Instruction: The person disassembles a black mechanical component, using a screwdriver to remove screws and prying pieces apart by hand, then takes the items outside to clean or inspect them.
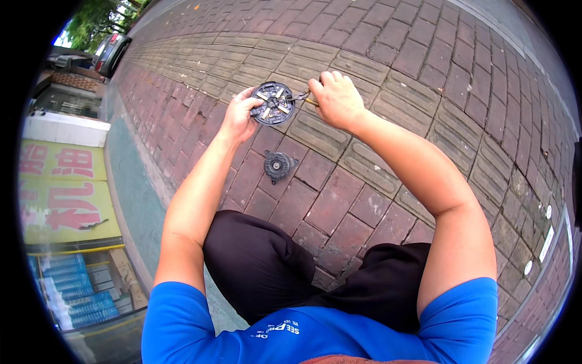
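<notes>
My left hand [240,115] holds a round black disc-shaped mechanical part [273,103] with metal pieces on its face, gripping it by its left rim above the pavement. My right hand [337,98] is closed around a small tool with a dark tip and a yellowish handle [301,96], whose tip touches the right edge of the disc. A second, smaller round black part [277,165] lies flat on the brick paving just below the hands, in front of my knees in black trousers.
Reddish brick paving [339,200] with ribbed tactile strips [339,73] stretches all around. A kerb and yellow sign panel [66,194] lie at the left, with stacked blue boxes [79,297] below and a parked car [112,53] at the far upper left.
</notes>
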